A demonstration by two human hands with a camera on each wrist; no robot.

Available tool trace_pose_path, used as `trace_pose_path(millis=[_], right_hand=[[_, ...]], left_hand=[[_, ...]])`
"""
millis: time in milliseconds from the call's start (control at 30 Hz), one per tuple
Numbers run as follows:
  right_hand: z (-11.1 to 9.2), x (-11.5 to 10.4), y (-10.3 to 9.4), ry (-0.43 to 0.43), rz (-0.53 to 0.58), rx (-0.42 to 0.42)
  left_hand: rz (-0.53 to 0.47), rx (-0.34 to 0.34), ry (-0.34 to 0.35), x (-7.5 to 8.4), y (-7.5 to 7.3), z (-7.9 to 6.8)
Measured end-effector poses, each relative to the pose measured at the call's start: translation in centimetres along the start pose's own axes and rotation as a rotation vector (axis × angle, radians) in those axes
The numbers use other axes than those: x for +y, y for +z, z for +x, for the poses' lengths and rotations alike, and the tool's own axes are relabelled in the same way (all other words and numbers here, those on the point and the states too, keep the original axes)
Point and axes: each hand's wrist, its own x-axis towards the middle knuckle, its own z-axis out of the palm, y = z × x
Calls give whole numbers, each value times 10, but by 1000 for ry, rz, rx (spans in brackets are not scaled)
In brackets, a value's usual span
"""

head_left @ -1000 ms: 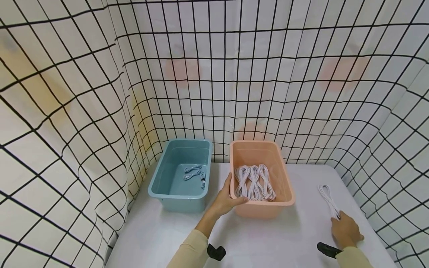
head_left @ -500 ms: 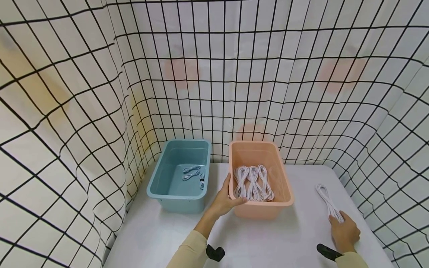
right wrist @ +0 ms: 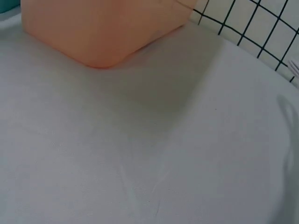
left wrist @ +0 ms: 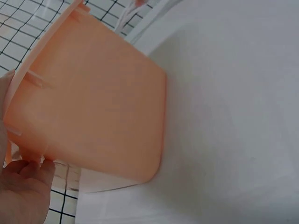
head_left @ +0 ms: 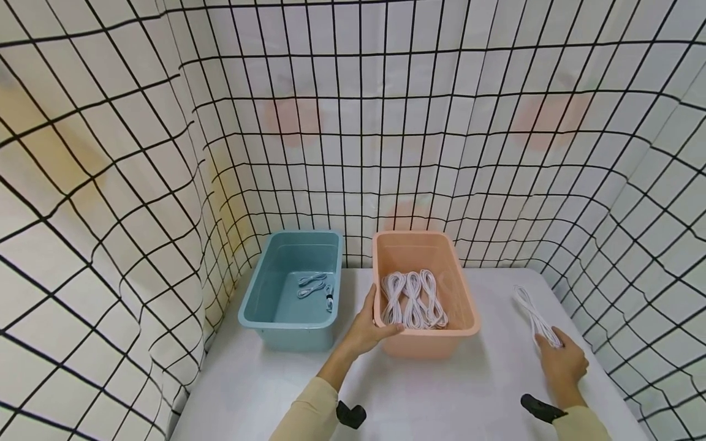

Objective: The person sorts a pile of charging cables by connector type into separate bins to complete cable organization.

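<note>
At its near left corner, my left hand grips the rim of an orange plastic bin, thumb on the front edge. The left wrist view shows the curled fingers against the bin wall. Inside the bin lie several coiled white cables side by side. Over the table's right side, my right hand pinches the near end of another coiled white cable, whose far loop points away. Only a bit of that cable enters the right wrist view, where the hand itself is out of sight.
Left of the orange bin stands a blue bin with a few small bluish cable bundles in it. Black netting over white cloth encloses the white table at the back and both sides.
My right hand has moved slightly up and away from me with the white cable, which now appears raised. My left hand keeps its grip on the orange bin. The whole head view has shifted slightly.
</note>
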Motion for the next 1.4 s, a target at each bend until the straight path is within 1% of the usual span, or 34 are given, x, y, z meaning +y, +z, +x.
trace_pose_path(millis=[100,233,333,500,567,767,1033,1233,1400], right_hand=[[0,-10,0,-36,20,5],[-1,-20,2,-66,52,2],[-4,-30,4,-81,73,12],[-9,-51,7,-143,103,43],[-11,-58,7,-159,116,42],[-19,-73,5,-157,138,29],[-31,-99,5,-220,175,48],[-35,-122,5,-283,210,67],[-38,-141,7,-362,237,89]], left_hand=[[5,-4,25,-1,-2,0],[-4,-12,41,-2,-2,0],[-3,-19,42,-3,-2,0],[-4,-16,55,-2,-2,1],[-6,-13,49,-2,-2,1],[-20,-16,43,-3,0,0],[-40,-14,45,-2,-1,-1],[-13,-15,30,-2,-2,-1],[-7,-12,16,-3,-1,0]])
